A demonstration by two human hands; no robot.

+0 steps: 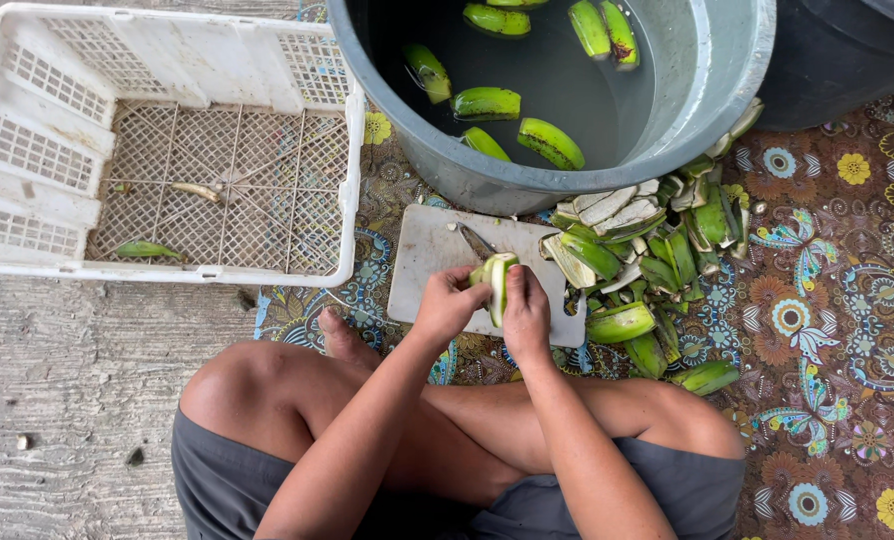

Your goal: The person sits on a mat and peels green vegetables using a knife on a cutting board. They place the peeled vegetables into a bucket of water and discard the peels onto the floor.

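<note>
**Green plantain gripped upright over the board**

White plastic lattice crate lies at nine o'clock. Left hand and right hand have fingers pressed around a half-peeled green plantain above the grey rectangular cutting board. It looks firm, light, probably sap-slick; hold mid-length. Long axis runs twelve to six o'clock, tip up

No packages, labels, signs or screens are in view anywhere around the hands.
</note>
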